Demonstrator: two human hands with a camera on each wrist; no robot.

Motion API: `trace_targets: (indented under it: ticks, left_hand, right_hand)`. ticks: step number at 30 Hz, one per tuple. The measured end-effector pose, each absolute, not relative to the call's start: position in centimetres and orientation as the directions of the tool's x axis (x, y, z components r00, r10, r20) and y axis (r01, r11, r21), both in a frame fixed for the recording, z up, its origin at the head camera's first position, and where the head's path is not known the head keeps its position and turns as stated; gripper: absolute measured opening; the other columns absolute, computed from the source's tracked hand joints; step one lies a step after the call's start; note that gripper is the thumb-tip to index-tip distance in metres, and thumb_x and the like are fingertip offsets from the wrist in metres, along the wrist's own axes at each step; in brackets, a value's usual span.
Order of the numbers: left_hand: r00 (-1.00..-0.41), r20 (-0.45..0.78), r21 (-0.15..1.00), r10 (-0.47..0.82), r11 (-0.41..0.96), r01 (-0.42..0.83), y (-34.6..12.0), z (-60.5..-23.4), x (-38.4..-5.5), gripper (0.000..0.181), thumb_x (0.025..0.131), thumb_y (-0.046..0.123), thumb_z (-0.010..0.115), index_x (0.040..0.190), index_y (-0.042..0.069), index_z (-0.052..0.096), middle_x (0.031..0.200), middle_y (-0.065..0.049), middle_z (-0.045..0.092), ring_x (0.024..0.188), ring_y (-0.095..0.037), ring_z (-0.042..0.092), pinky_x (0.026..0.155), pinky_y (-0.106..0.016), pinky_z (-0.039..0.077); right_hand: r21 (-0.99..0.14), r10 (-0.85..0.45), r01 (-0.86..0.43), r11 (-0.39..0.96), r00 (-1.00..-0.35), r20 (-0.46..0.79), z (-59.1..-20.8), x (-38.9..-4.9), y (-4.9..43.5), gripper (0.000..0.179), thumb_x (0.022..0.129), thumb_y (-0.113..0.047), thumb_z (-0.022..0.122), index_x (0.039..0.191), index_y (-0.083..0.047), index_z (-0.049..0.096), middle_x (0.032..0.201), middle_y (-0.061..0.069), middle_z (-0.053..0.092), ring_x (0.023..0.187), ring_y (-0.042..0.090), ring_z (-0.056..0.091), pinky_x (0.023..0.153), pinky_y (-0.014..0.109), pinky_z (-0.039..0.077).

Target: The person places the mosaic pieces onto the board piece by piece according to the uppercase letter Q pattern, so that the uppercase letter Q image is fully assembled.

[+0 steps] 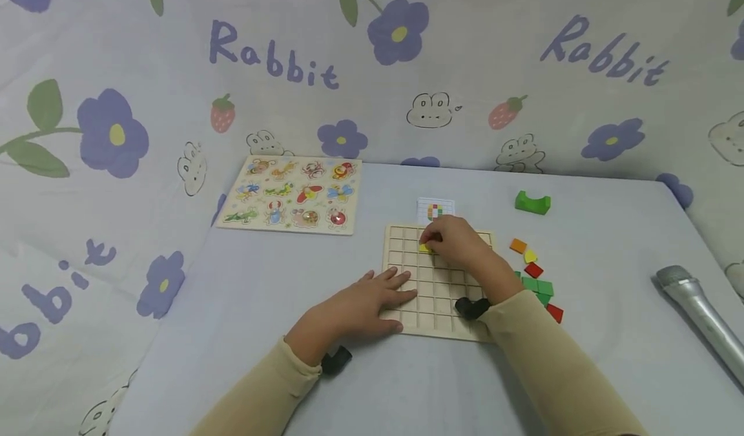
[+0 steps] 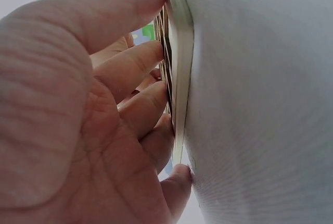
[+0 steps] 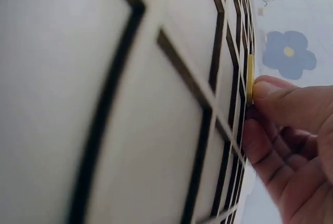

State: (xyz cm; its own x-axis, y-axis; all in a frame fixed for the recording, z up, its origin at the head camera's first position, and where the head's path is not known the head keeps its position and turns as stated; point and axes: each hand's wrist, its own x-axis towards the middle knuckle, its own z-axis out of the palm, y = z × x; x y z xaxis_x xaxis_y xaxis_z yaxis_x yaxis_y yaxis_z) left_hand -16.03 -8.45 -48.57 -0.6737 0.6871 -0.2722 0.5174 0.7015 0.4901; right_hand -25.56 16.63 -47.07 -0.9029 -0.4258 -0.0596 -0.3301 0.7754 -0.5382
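Note:
A wooden grid board (image 1: 427,303) lies on the table before me. Over its far rows my right hand (image 1: 456,241) pinches a yellow tile (image 1: 425,249) between thumb and fingers. In the right wrist view the yellow tile (image 3: 250,79) stands at the thumb tip, close to the grid lines; whether it touches the board I cannot tell. My left hand (image 1: 372,303) rests with spread fingers on the board's left edge. The left wrist view shows its fingers (image 2: 138,65) lying along the board's edge (image 2: 181,62). Behind the board lies a small pattern card (image 1: 427,208), partly covered by the right hand.
Right of the board lie loose tiles: orange (image 1: 518,246), yellow (image 1: 530,256), red (image 1: 533,270) and several green (image 1: 537,286). A green arch block (image 1: 532,203) stands farther back. An insect puzzle board (image 1: 290,197) is at the back left, a silver microphone (image 1: 697,313) at the right edge.

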Motion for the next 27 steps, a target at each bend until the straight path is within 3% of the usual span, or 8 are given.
trace_targets:
  ticks: [7, 12, 15, 18, 22, 27]
  left_hand:
    - [-0.685, -0.266, 0.508, 0.678, 0.703, 0.499, -8.6, -49.0, -15.7, 0.068, 0.104, 0.042, 0.073, 0.167, 0.034, 0.047, 0.183, 0.008, 0.021, 0.172, -0.018, 0.01, 0.14, -0.052, 0.01]
    - [-0.697, -0.258, 0.5, 0.669, 0.71, 0.496, -9.0, -48.9, -15.6, 0.069, 0.104, 0.041, 0.074, 0.167, 0.033, 0.047, 0.183, 0.008, 0.022, 0.172, -0.019, 0.01, 0.14, -0.053, 0.01]
    - [-0.701, -0.257, 0.504, 0.665, 0.711, 0.49, -9.2, -48.7, -15.6, 0.069, 0.103, 0.04, 0.075, 0.166, 0.033, 0.048, 0.182, 0.007, 0.023, 0.172, -0.02, 0.01, 0.14, -0.053, 0.01]
    - [-0.699, -0.262, 0.513, 0.665, 0.71, 0.482, -9.2, -48.3, -15.5, 0.069, 0.103, 0.039, 0.075, 0.166, 0.032, 0.048, 0.182, 0.007, 0.023, 0.172, -0.02, 0.01, 0.14, -0.053, 0.009]
    - [-0.695, -0.263, 0.519, 0.67, 0.705, 0.484, -8.9, -48.0, -15.4, 0.069, 0.103, 0.039, 0.075, 0.166, 0.031, 0.048, 0.183, 0.006, 0.022, 0.172, -0.021, 0.009, 0.14, -0.054, 0.008]
    - [-0.685, -0.25, 0.541, 0.685, 0.685, 0.487, -8.4, -48.2, -15.4, 0.069, 0.103, 0.039, 0.075, 0.166, 0.03, 0.049, 0.182, 0.005, 0.023, 0.172, -0.022, 0.01, 0.14, -0.055, 0.008]
  right_hand:
    - [-0.592, -0.252, -0.179, 0.786, -0.967, -0.042, -44.5, -24.5, 22.6, 0.028, 0.112, -0.013, 0.061, 0.132, 0.002, 0.073, 0.127, 0.021, 0.069, 0.112, 0.036, 0.065, 0.097, 0.053, 0.058]
    - [-0.524, -0.12, -0.01, 0.851, -0.977, -0.176, -44.1, -24.6, 28.8, 0.035, 0.112, -0.018, 0.06, 0.138, 0.004, 0.067, 0.13, 0.026, 0.067, 0.116, 0.041, 0.062, 0.098, 0.058, 0.059]
    - [-0.443, -0.082, 0.063, 0.894, -0.95, -0.303, -44.5, -24.0, 31.4, 0.036, 0.11, -0.022, 0.063, 0.133, 0.005, 0.067, 0.125, 0.027, 0.067, 0.112, 0.042, 0.06, 0.097, 0.057, 0.059]
    - [-0.405, -0.064, 0.102, 0.909, -0.924, -0.377, -45.2, -22.8, 32.9, 0.038, 0.107, -0.031, 0.069, 0.122, 0.004, 0.069, 0.113, 0.022, 0.071, 0.103, 0.038, 0.06, 0.087, 0.05, 0.058]
    - [-0.42, -0.049, 0.122, 0.899, -0.926, -0.374, -45.9, -21.0, 33.4, 0.044, 0.101, -0.041, 0.078, 0.112, 0.001, 0.068, 0.102, 0.016, 0.071, 0.097, 0.033, 0.059, 0.079, 0.04, 0.053]
    - [-0.444, -0.014, 0.155, 0.883, -0.935, -0.355, -46.6, -19.8, 33.4, 0.04, 0.101, -0.035, 0.08, 0.114, 0.0, 0.067, 0.105, 0.018, 0.069, 0.097, 0.033, 0.059, 0.079, 0.037, 0.054]
